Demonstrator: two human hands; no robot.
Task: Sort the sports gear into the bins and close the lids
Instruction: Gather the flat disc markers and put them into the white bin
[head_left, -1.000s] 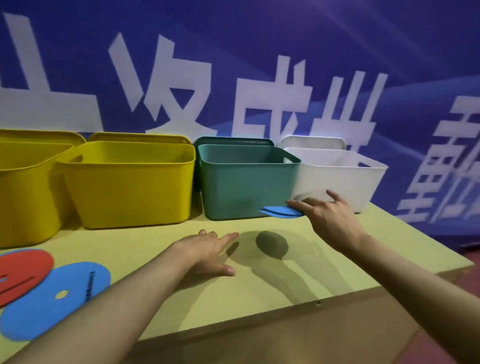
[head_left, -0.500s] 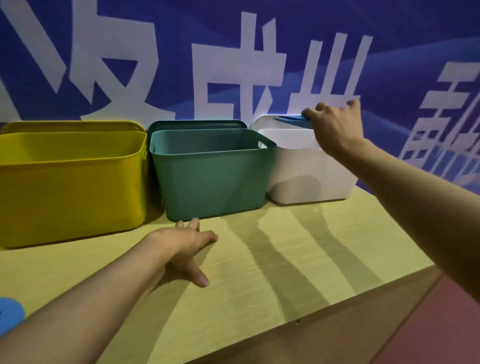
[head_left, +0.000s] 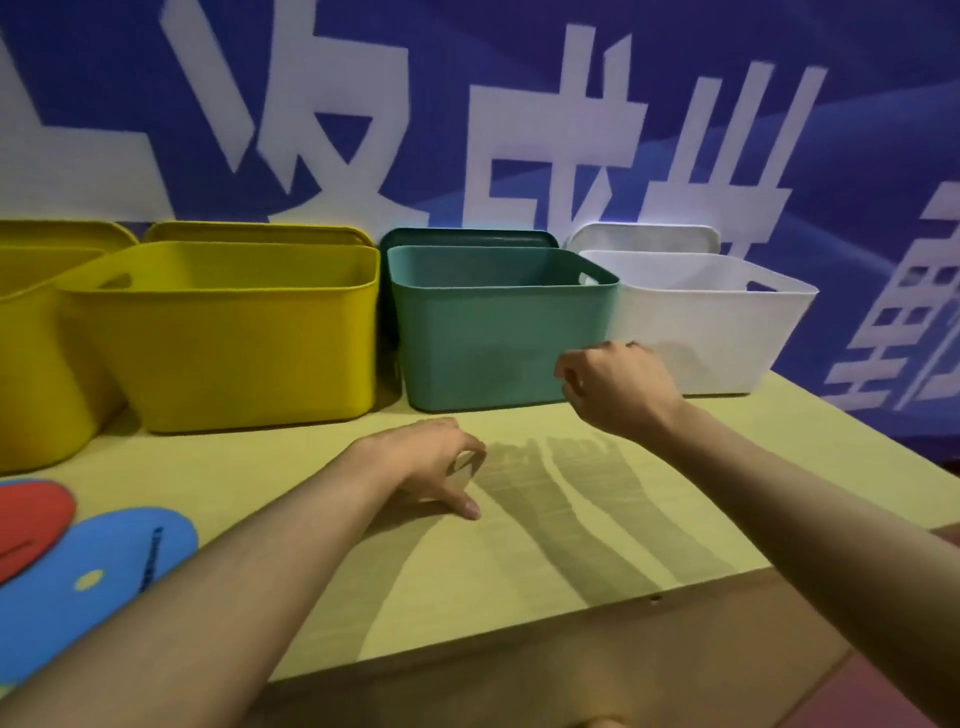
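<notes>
Head view showed the right hand (head_left: 618, 387) hanging in the air in front of the teal bin (head_left: 498, 332) and the white bin (head_left: 701, 332), fingers curled loosely inward and nothing visible between them. The left hand (head_left: 426, 462) lay low over the table (head_left: 571, 519), its thumb tip touching the surface and the other fingers bent, pinching nothing.

Four bins stood in a row against the blue banner (head_left: 519, 104): a yellow bin (head_left: 223, 338) beside the teal one, and a second yellow bin (head_left: 31, 353) cut by the left edge. All were open, each with what looked like its lid (head_left: 467, 238) propped upright behind it. What lay inside them could not be seen from this angle.

A blue disc (head_left: 88, 582) and a red disc (head_left: 26, 525) lay flat at the near left of the table, touching or slightly overlapping, well apart from both hands.

Judging by the empty hands and the gear left on the table, the sorting step was in hand, between one item and the next. The next move probably called for a reach to the discs at the left, more naturally by the left hand. A flat disc gives little to pinch, so a fingertip under its edge, or a slide toward the table's edge, would likely be needed before lifting it over a bin's rim. The lids were not yet on.
</notes>
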